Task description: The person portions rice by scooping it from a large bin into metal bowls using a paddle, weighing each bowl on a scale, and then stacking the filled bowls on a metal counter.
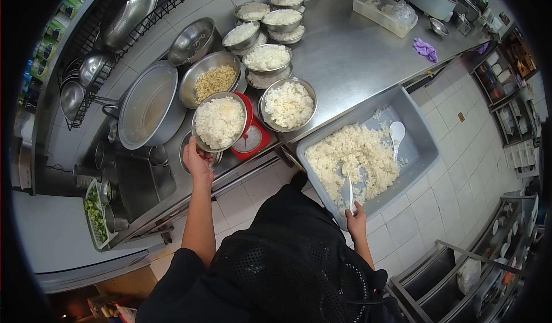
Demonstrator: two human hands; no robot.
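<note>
Holding round silver metal bowl [217, 149] of white rice [219, 120] at red dial scale [249, 141]: left hand [198, 161] gripping near rim. Right hand [356, 219] closed round white plastic paddle [351, 193] in grey rectangular tub [418, 136]. One-sided hold, I judge, could tip bowl.

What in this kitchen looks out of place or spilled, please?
A purple cloth lies crumpled near the edge of the steel counter, as if dropped there. A small brown patch also stands out on the pale floor tiles; I cannot tell what it is.
</note>
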